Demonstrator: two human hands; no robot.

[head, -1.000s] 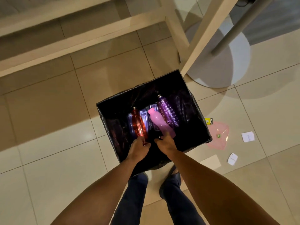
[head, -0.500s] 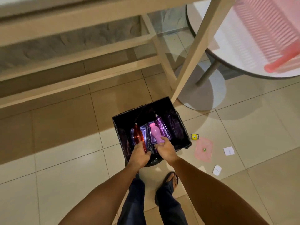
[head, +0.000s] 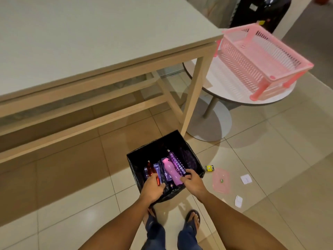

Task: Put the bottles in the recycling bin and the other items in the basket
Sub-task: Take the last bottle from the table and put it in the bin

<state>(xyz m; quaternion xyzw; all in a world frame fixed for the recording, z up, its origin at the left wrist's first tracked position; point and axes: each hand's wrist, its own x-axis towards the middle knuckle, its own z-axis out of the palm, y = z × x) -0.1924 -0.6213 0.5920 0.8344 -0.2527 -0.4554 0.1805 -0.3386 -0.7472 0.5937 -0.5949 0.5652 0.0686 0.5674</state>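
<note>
Since the earlier frames our view has risen and swung right, so the pink slatted plastic basket (head: 261, 56) on the round white table (head: 216, 82) now shows in full, and our hands have drawn back from deep in the bin to its near edge. Our left hand (head: 153, 189) reaches down with the forearm stretched forward, its fingers curled over the base of the red transparent plastic bottle (head: 151, 170), which it grips. Our right hand (head: 193, 181) hovers at the near right of the black-lined square recycling bin (head: 196, 165), fingers loosely bent over the foot of the opaque pink plastic bottle (head: 172, 171); we cannot tell whether it holds that bottle or only touches it. Both bottles lie inside the bin, beside a ribbed purple transparent bottle (head: 177, 163) and a pale violet clear bottle (head: 156, 169).

On the beige tiled floor (head: 72, 186) to the right of the bin lie a small yellow-and-black pack (head: 209, 168), a pink translucent flat lid (head: 220, 180) with a small green item on it, and two white paper slips (head: 246, 179) (head: 238, 201), all well apart from the basket. A long wooden table with a pale grey top (head: 90, 42) stands behind the bin.
</note>
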